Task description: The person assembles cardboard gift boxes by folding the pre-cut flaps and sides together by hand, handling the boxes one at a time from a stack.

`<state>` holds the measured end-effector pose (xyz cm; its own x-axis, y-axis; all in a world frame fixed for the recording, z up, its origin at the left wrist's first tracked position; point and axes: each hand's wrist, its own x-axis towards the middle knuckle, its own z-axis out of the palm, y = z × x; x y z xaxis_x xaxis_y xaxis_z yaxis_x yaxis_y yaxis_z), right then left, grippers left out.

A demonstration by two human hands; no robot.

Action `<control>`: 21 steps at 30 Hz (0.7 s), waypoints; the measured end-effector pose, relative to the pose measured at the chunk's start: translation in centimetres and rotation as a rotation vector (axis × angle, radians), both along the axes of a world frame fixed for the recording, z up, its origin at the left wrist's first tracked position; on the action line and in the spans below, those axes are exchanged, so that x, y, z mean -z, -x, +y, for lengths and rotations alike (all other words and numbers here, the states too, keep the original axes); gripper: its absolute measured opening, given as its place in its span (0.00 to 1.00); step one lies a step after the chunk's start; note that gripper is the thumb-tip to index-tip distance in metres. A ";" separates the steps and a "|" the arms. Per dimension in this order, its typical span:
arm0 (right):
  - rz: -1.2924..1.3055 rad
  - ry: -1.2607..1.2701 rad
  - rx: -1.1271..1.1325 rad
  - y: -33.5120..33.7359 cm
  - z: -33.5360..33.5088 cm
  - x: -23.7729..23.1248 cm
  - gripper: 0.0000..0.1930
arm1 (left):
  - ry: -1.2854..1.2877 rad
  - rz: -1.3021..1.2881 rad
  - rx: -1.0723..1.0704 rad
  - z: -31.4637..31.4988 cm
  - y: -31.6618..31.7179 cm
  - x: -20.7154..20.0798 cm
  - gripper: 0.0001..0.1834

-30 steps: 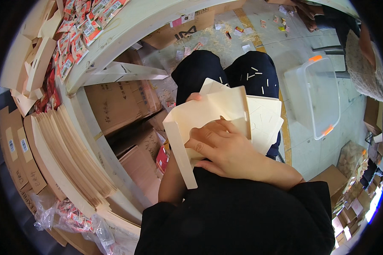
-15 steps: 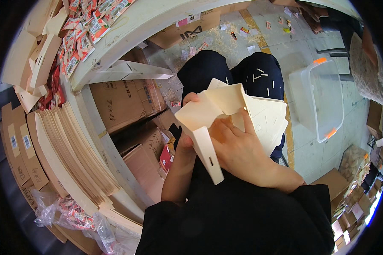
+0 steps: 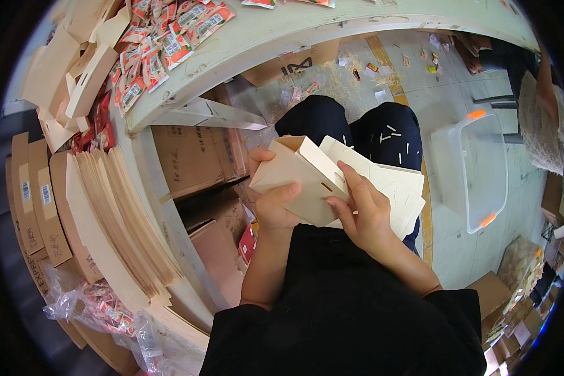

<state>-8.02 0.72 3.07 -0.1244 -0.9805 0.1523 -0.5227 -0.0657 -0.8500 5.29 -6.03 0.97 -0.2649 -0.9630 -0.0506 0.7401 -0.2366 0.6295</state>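
A cream folding carton (image 3: pixel 288 177), bent into a box shape, is held over my lap. My left hand (image 3: pixel 274 203) grips its left side, with the thumb across the near panel and the fingers round the far left corner. My right hand (image 3: pixel 368 210) closes on the right-hand panel, which has a small slot; the thumb is close by the slot and the fingers lie along the upper edge. A gap shows at the far end of the carton. Flat cream card blanks (image 3: pixel 402 189) lie on my right thigh, partly under the right hand.
Left, the white table (image 3: pixel 194 94) carries red-and-white sachets (image 3: pixel 169 50), formed cartons (image 3: pixel 84 84) and a stack of card blanks (image 3: pixel 116 219). Brown boxes (image 3: pixel 191 160) stand beneath it. A clear plastic bin (image 3: pixel 473 172) sits on the floor at right. Another person's arm (image 3: pixel 545 88) shows far right.
The open carton's panels have been folded together into a closed box shape. My right hand has come out from inside it to the slotted panel. The view has shifted slightly.
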 end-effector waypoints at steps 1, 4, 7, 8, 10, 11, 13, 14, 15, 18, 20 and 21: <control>0.007 0.017 0.002 -0.1 -0.1 0.3 0.25 | -0.001 0.016 -0.022 -0.1 -0.1 0.2 0.24; -0.201 -0.007 0.035 -0.2 0.1 0.2 0.24 | -0.009 0.016 -0.050 -0.4 -0.5 -0.4 0.20; 0.091 0.480 0.092 0.3 -0.8 1.7 0.22 | 0.067 -0.075 -0.079 -0.6 -0.7 -1.0 0.19; 0.161 0.394 0.055 0.3 -0.3 1.3 0.19 | 0.106 -0.116 -0.093 -0.6 -0.7 -1.1 0.19; 0.153 0.319 0.073 0.1 -0.8 0.7 0.17 | 0.135 -0.149 -0.123 -0.6 -0.5 -1.0 0.19; 0.150 0.281 0.085 0.0 -1.0 0.5 0.16 | 0.149 -0.166 -0.136 -0.5 -0.4 -0.9 0.20; 0.018 0.263 0.082 -0.1 -1.1 0.8 0.09 | 0.220 -0.228 -0.164 -0.4 -0.1 -0.7 0.20; -0.064 0.249 0.086 -0.1 -1.1 1.4 0.07 | 0.255 -0.259 -0.177 -0.3 0.0 -0.6 0.20; -0.146 0.235 0.091 0.0 -1.2 1.7 0.06 | 0.275 -0.263 -0.166 -0.3 0.0 -0.4 0.21; -0.085 0.240 0.081 0.0 -1.5 1.1 0.03 | 0.310 -0.278 -0.140 -0.2 -0.4 0.1 0.21; 0.073 0.328 0.089 0.1 -1.7 1.2 0.04 | 0.298 -0.269 -0.109 -0.2 -0.4 0.2 0.20; 0.111 0.377 0.106 -0.1 -1.9 1.4 0.05 | 0.264 -0.200 -0.092 -0.2 -0.2 0.2 0.20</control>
<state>-7.94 -1.16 1.67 -0.1843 -0.8361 0.5167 -0.6304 -0.3028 -0.7148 5.51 -6.19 0.78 -0.1862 -0.9691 0.1618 0.6062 0.0163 0.7951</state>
